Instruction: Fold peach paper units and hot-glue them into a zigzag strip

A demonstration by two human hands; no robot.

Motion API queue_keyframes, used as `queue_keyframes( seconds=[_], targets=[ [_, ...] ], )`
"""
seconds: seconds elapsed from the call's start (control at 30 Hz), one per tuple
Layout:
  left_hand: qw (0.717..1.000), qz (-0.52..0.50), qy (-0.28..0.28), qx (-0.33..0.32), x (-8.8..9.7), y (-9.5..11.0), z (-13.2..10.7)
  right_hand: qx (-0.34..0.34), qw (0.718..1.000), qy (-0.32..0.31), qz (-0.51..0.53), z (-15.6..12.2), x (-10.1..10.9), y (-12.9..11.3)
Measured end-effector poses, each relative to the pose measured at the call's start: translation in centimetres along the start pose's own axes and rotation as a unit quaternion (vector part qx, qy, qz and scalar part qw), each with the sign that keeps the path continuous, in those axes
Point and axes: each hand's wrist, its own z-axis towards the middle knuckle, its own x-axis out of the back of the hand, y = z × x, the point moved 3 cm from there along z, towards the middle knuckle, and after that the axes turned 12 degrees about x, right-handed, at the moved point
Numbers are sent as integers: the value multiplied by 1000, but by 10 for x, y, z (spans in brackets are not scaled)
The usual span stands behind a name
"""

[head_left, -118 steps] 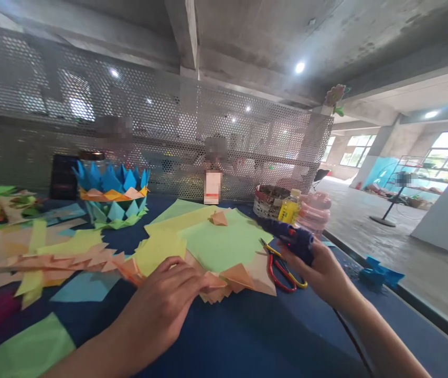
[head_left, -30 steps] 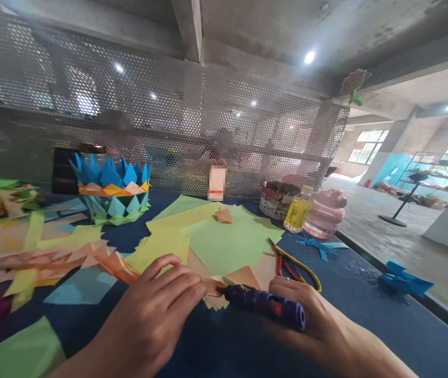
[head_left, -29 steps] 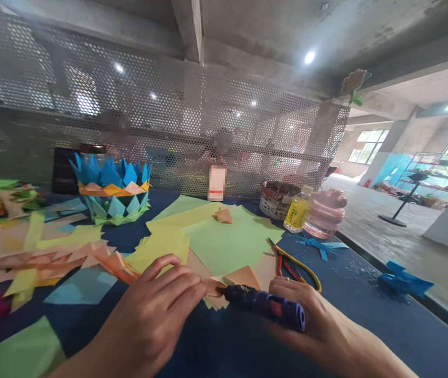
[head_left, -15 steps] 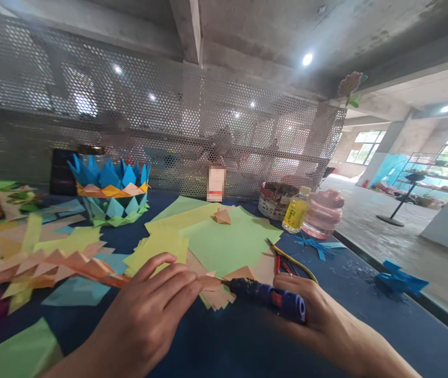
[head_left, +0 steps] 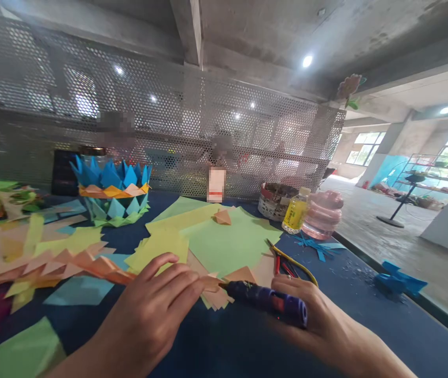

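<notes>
My right hand grips a purple glue gun lying nearly level, its nozzle pointing left at a folded orange paper piece. My left hand has its fingers curled and pinches that orange piece at the end of a long chain of folded orange paper triangles that runs off to the left over the dark blue table.
Green and yellow paper sheets lie ahead, red and yellow scissors to their right. A blue, orange and green paper bowl stands back left. A yellow bottle, pink jug and woven basket stand by a perforated metal screen.
My right hand brought the glue gun down from near the scissors to the orange piece held by my left hand. Over the last second the hands have barely shifted.
</notes>
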Motion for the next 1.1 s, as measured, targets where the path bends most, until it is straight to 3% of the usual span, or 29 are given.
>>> queue_keyframes(
  seconds=[0.1,0.23,0.53,0.67,0.77,0.87,0.93,1.1],
  targets=[
    [998,35,42,-38,0,7,1,-2,999,-48,12,2,-5,0],
    [996,47,48,-55,2,12,1,-6,997,-73,23,4,-10,-1],
    [993,72,52,-75,-3,9,-1,3,999,-43,18,5,-8,-5],
    [995,55,58,-63,-5,5,-6,7,998,-60,20,5,-7,-6],
    [996,59,37,-59,-2,5,-6,12,997,-71,11,4,-6,-6],
    [996,68,4,-57,0,5,-5,24,999,-35,4,3,-4,-5],
    [996,68,15,-57,1,4,-5,36,999,-11,5,3,-3,-5],
    [995,54,52,-60,-2,2,-6,27,999,-19,-13,3,-5,-4]
  ],
)
